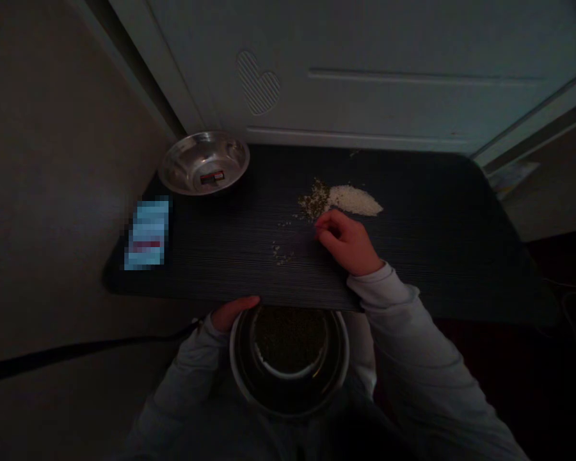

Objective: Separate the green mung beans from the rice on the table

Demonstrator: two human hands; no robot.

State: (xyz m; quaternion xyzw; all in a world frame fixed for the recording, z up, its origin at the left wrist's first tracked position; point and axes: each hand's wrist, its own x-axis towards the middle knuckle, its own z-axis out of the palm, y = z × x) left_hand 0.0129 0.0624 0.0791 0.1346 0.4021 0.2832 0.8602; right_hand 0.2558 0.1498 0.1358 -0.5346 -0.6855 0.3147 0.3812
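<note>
My right hand (349, 243) is over the dark table, fingertips and thumb pinched together just in front of the grains. Whatever lies between the fingertips is too small to make out. Beyond it are a pile of white, rice-like grains (355, 200) and, touching its left side, a smaller heap of mixed green and pale grains (313, 200). Loose pale grains (282, 255) are scattered to the left of the hand. Below the table's front edge, my left hand (230, 314) holds the left rim of a wide bowl (288, 403) in my lap; its fingers are mostly hidden. Dark grains (290, 339) fill the bowl's middle.
A shiny metal basin (204, 163) with a label inside stands at the table's (451, 256) back left. A blurred-out phone-like object (148, 234) lies at the left edge. A white door panel (388, 105) rises behind the table. A dark strap (91, 349) runs at the left.
</note>
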